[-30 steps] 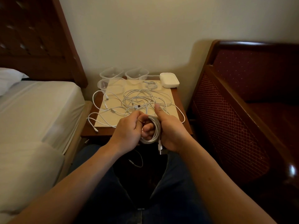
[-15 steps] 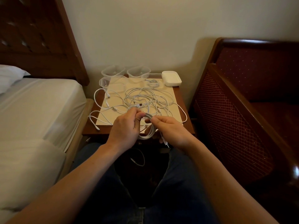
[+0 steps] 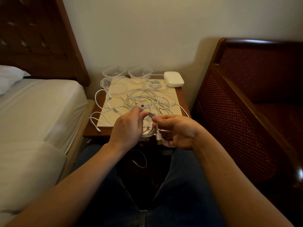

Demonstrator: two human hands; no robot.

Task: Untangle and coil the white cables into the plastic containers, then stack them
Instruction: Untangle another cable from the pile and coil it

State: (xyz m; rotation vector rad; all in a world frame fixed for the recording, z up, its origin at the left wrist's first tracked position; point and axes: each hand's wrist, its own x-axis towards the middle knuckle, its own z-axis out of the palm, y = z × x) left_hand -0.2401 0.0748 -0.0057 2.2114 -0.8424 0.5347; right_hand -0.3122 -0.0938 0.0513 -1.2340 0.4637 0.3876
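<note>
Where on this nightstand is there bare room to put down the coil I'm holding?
Barest patch: the board's near-left corner, between the left hand and the looped cable at its left edge. The middle is crowded with tangled cables; the back edge holds containers.

Plastic, wood and cloth around a bedside stand

Smooth white plastic-coated cables [image 3: 144,99] lie on a matt cream board [image 3: 118,95]; clear glossy plastic containers [image 3: 114,72] along the stand's far edge; polished dark wood chair frame [image 3: 246,99]; matt cloth bedsheet [image 3: 37,105].
</note>
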